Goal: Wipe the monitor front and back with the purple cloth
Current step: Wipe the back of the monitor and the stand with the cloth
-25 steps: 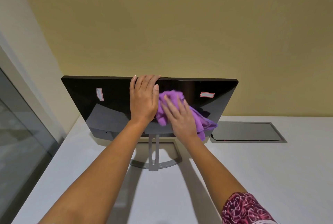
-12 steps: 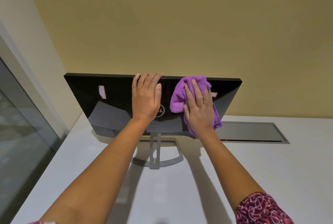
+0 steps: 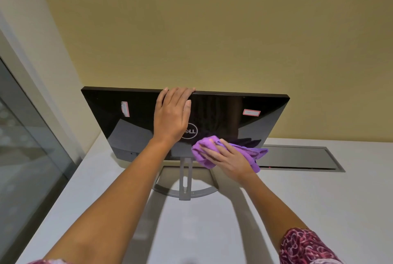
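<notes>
Two hands work the monitor [image 3: 223,110] back: my left hand [image 3: 171,119] braces, fingers together, tips apparently at its top edge; my right hand [image 3: 229,161], fingers spread, presses the cloth [image 3: 200,153] low near the stand [image 3: 184,178]; next, sweep sideways.

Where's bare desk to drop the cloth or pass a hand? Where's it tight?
Free: desk right of the stand base, in front of the cable hatch; also desk left of the base, toward the glass partition. Crowded: just above the base, where the right hand presses the purple cloth on the monitor.
</notes>
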Motion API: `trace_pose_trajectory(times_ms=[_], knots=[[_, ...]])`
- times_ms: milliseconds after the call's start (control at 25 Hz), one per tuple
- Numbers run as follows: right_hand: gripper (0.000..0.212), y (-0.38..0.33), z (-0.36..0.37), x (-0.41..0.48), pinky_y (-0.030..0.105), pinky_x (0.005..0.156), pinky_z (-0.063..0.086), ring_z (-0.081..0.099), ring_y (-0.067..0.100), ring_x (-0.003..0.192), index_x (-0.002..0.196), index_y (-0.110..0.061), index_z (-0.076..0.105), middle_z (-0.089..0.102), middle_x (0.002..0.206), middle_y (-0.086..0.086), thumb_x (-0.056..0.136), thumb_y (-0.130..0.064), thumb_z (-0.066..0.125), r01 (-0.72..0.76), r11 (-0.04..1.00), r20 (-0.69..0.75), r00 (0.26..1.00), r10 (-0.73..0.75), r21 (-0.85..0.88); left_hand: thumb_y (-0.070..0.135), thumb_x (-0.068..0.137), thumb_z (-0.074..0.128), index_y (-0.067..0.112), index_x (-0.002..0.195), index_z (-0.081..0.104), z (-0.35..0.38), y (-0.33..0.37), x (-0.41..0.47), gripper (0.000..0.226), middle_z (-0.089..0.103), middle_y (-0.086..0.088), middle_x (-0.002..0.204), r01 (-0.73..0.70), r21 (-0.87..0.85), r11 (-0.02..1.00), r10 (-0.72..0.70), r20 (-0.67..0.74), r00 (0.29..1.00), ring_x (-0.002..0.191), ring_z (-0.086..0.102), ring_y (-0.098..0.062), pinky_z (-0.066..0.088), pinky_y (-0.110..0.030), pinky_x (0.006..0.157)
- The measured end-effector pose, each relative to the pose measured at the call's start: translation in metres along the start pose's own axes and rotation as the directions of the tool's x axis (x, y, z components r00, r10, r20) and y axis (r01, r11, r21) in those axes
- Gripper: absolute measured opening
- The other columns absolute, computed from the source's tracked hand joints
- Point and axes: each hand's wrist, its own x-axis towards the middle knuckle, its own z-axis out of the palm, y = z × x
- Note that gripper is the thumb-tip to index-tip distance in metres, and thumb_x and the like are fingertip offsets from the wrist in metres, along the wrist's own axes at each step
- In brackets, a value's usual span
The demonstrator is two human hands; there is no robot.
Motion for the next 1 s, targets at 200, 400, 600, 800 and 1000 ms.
trace_pose_trajectory(times_ms=[200, 400, 600, 800, 1000], knots=[[0.065, 0.054, -0.040, 0.040, 0.041, 0.119, 0.000, 0.007, 0.030, 0.144, 0.150, -0.016, 0.011, 0.002, 0.158, 0.007, 0.093, -0.028, 0.040, -0.524, 0.814, -0.121, 0.817, 0.564, 0.252, 0.022, 0.100, 0.028, 0.014, 0.126, 0.057, -0.014, -0.032, -0.004, 0.040, 0.060, -0.003, 0.122, 0.065, 0.034, 0.997, -0.064, -0.050, 0.997, 0.119, 0.047, -0.017, 0.018, -0.033, 0.113], [0.066, 0.035, -0.060, 0.103, 0.043, 0.118, -0.001, 0.009, 0.034, 0.143, 0.149, -0.016, 0.019, 0.010, 0.155, 0.006, 0.090, -0.032, 0.045, -0.571, 0.782, -0.114, 0.785, 0.609, 0.249, 0.022, 0.100, 0.027, 0.013, 0.125, 0.057, -0.030, -0.063, -0.009, 0.040, 0.060, -0.005, 0.122, 0.128, 0.068, 0.989, -0.123, -0.078, 0.989, 0.119, 0.047, -0.019, 0.018, -0.035, 0.114], [0.086, -0.035, -0.042, 0.106, 0.046, 0.118, 0.005, 0.023, 0.030, 0.141, 0.147, -0.014, 0.021, 0.021, 0.155, 0.005, 0.075, -0.020, 0.069, -0.110, 0.985, -0.039, 0.993, 0.116, 0.137, 0.022, 0.100, 0.027, 0.014, 0.122, 0.059, -0.041, -0.084, -0.010, 0.040, 0.061, -0.004, 0.120, 0.153, 0.068, 0.986, -0.147, -0.085, 0.986, 0.118, 0.049, -0.019, 0.019, -0.035, 0.112], [0.085, -0.065, -0.023, 0.070, 0.046, 0.118, 0.004, 0.033, 0.021, 0.138, 0.144, -0.022, 0.034, 0.029, 0.153, -0.005, 0.070, -0.027, 0.075, 0.207, 0.977, 0.230, 0.950, -0.213, 0.050, 0.022, 0.100, 0.028, 0.015, 0.121, 0.059, -0.047, -0.094, -0.013, 0.039, 0.061, -0.002, 0.119, 0.121, 0.066, 0.990, -0.115, -0.085, 0.990, 0.118, 0.049, -0.019, 0.018, -0.033, 0.112], [0.094, -0.033, -0.041, 0.092, 0.045, 0.118, -0.006, -0.004, 0.031, 0.144, 0.151, -0.014, -0.002, -0.008, 0.158, 0.007, 0.082, -0.022, 0.061, -0.217, 0.969, 0.016, 0.976, 0.216, 0.119, 0.019, 0.099, 0.030, 0.014, 0.120, 0.059, -0.054, -0.115, -0.015, 0.036, 0.061, -0.003, 0.118, 0.118, 0.060, 0.991, -0.111, -0.112, 0.987, 0.116, 0.048, -0.020, 0.020, -0.036, 0.112]])
